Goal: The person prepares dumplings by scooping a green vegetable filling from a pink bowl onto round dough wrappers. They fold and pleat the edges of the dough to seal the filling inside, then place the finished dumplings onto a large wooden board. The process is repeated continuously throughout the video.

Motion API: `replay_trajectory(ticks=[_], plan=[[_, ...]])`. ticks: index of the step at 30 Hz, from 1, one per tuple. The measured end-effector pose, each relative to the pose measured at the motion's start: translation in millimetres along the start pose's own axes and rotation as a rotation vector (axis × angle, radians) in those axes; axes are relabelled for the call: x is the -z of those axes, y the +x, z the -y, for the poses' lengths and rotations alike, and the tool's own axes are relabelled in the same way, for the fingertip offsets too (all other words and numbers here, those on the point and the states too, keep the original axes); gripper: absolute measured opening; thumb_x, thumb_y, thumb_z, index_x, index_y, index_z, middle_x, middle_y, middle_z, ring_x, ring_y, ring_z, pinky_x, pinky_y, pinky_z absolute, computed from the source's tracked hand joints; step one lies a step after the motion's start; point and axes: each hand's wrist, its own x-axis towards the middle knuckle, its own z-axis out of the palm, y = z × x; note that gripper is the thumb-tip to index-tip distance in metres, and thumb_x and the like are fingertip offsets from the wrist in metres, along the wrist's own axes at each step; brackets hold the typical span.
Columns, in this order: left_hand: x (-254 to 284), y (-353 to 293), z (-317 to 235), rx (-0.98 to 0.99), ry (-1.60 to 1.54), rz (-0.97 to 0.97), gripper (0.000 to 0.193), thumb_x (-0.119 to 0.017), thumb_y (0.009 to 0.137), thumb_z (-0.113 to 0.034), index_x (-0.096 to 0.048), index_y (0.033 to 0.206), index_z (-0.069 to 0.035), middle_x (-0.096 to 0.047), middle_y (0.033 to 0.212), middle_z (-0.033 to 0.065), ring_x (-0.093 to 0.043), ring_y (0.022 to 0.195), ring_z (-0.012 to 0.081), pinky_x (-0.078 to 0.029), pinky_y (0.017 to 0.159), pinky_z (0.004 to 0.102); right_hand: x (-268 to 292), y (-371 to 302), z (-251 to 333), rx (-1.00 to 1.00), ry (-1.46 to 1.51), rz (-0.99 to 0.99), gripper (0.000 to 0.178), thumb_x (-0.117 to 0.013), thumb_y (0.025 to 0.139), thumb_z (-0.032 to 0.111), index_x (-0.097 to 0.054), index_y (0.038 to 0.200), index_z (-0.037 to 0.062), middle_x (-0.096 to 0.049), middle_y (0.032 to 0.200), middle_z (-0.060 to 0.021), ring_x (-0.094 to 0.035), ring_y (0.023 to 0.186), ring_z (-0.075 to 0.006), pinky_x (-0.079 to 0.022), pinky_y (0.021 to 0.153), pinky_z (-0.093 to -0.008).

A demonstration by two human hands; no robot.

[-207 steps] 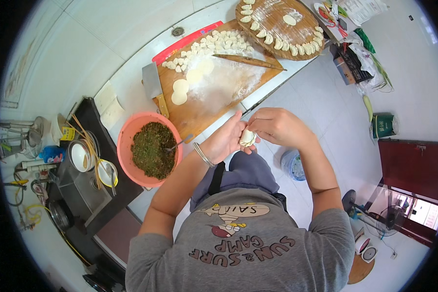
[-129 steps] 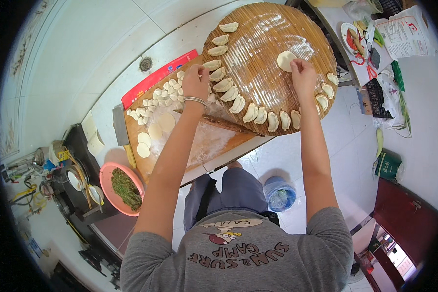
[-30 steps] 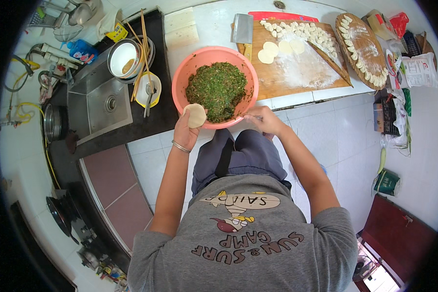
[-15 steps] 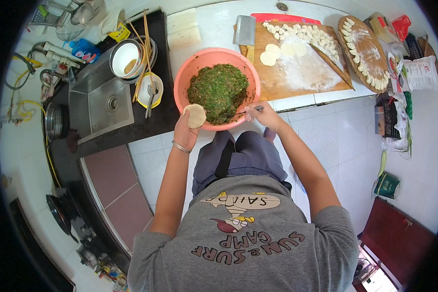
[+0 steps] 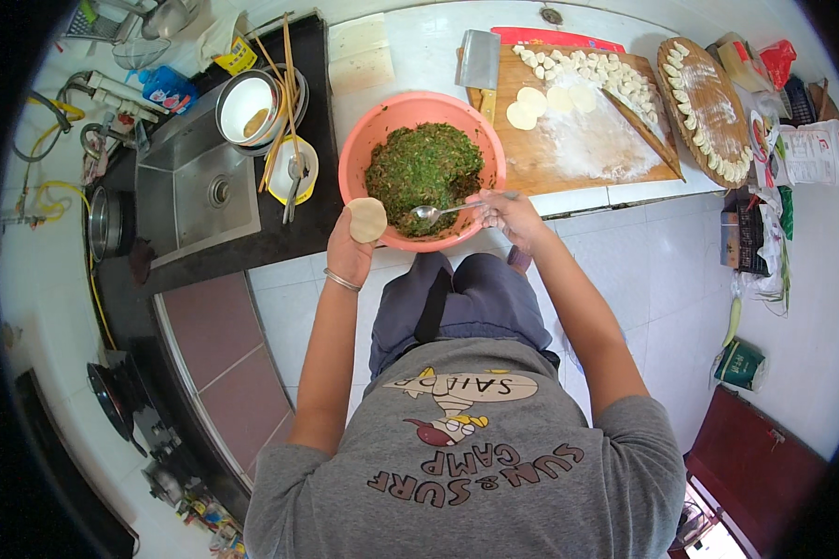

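Note:
My left hand (image 5: 352, 244) holds a round dough wrapper (image 5: 367, 220) flat on its fingers, just left of the pink bowl (image 5: 364, 148). The bowl is full of chopped green filling (image 5: 422, 173). My right hand (image 5: 508, 214) grips a metal spoon (image 5: 447, 209) whose tip rests in the filling at the bowl's near edge. A bracelet sits on my left wrist.
Behind the bowl lies a floured wooden board (image 5: 587, 144) with round wrappers, dough pieces and a cleaver (image 5: 480, 65). A round tray (image 5: 708, 107) of folded dumplings stands at the right. A steel sink (image 5: 196, 182), bowls and chopsticks (image 5: 275, 102) are at the left.
Earlier my hands set a dumpling on the round tray. Since then I have turned to the bowl; over the last second the spoon has moved into the filling while my left hand keeps the wrapper.

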Motion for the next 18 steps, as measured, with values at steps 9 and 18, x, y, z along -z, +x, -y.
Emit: replay_trajectory(ticks=[9,18], plan=[[-81.0,-6.0,1.1,0.207,-0.096,0.264,0.061,-0.022,0.100,-0.046,-0.036,0.133,0.003,-0.046,0.134,0.0153,-0.043,0.125,0.0286,-0.032,0.107,0.0435,6.6,-46.4,39.1,0.330,0.141,0.052,0.029,-0.053,0.094,0.018,-0.062,0.105,-0.0083,-0.066,0.081,-0.0118,-0.060,0.069,-0.0141,-0.048,0.065,-0.0236],[-131.1,-15.8,5.4,0.394,-0.238,0.446,0.068,-0.021,0.098,-0.049,-0.030,0.137,0.006,-0.039,0.139,0.0192,-0.037,0.130,0.0304,-0.027,0.110,0.0431,23.3,-63.3,24.1,0.458,0.172,0.152,0.021,-0.057,0.088,0.009,-0.064,0.099,-0.0072,-0.065,0.081,-0.0128,-0.060,0.073,-0.0175,-0.048,0.067,-0.0267]])
